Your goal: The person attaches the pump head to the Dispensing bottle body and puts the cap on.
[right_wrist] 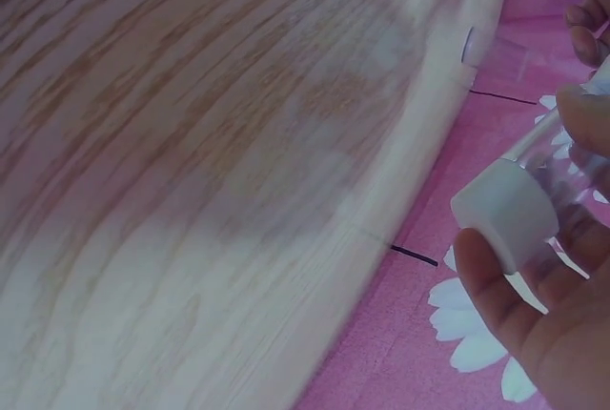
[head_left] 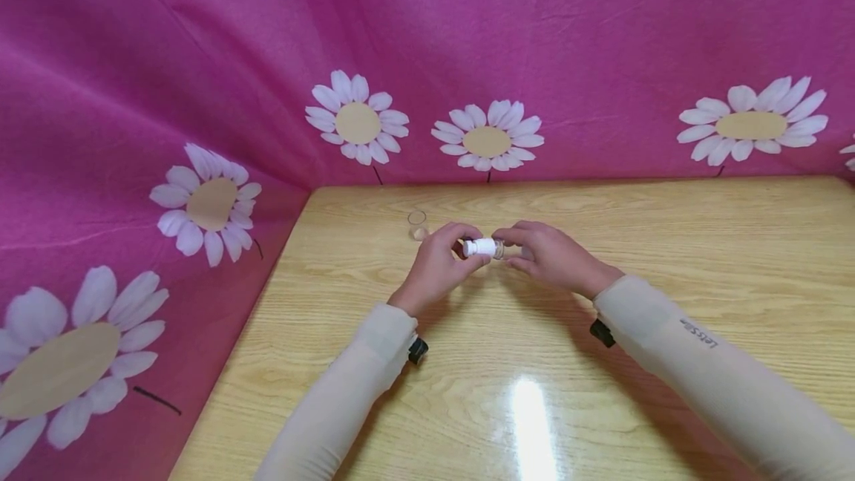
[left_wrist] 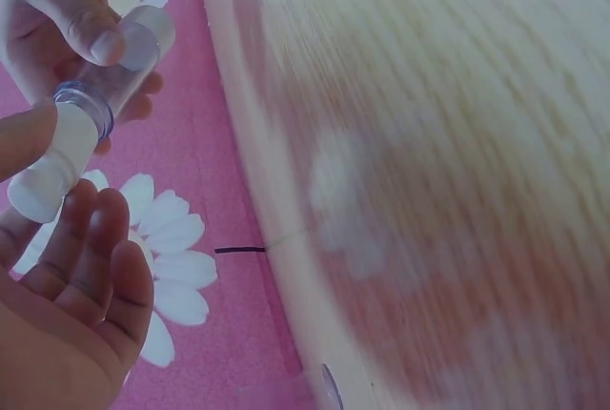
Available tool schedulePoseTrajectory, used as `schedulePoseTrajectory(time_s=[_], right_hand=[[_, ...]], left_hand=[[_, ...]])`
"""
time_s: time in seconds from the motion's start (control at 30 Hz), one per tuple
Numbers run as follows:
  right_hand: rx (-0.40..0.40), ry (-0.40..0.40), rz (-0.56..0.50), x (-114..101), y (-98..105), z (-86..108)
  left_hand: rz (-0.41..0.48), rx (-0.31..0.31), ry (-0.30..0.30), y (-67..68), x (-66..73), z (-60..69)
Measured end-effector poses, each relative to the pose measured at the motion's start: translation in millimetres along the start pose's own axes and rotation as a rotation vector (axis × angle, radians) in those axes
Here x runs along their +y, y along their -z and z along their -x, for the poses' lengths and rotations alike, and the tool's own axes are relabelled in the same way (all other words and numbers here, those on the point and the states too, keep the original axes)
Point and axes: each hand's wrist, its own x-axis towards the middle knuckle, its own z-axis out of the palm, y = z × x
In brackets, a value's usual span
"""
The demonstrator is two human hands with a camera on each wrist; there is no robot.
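Observation:
A small clear bottle with a white, pump-like top (head_left: 482,246) is held sideways above the table between both hands. My left hand (head_left: 442,262) grips the white top between thumb and fingers. From the other side, my right hand (head_left: 557,254) holds the clear body (left_wrist: 122,86), thumb on one side and fingers on the other. The bottle's far end is a white base (right_wrist: 505,212), close to the right fingers. Left of the left hand, a clear, cup-shaped cap (head_left: 418,231) stands on the table; its contents cannot be made out.
The wooden table (head_left: 300,362) meets a pink cloth (head_left: 588,36) printed with white daisies at its back and left edges. A bright light reflection lies on the tabletop near the front.

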Motion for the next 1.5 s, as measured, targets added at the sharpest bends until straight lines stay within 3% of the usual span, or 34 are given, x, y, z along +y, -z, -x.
schedulePoseTrajectory(time_s=[0.43,0.8,1.3,1.5], right_hand=[[-0.033,-0.044,-0.016,-0.8,-3.7,2.6],[-0.020,-0.044,-0.006,1.1,-2.9,2.8],[-0.019,-0.036,-0.008,0.4,-1.6,2.9],[-0.014,-0.019,-0.007,1.0,-1.2,3.0]], left_hand=[[0.026,-0.079,0.034,-1.7,-3.3,0.8],[0.006,-0.060,0.183,0.0,2.2,1.6],[-0.030,-0.064,0.171,-0.3,0.8,1.7],[0.014,-0.070,0.150,-0.4,0.1,1.3]])
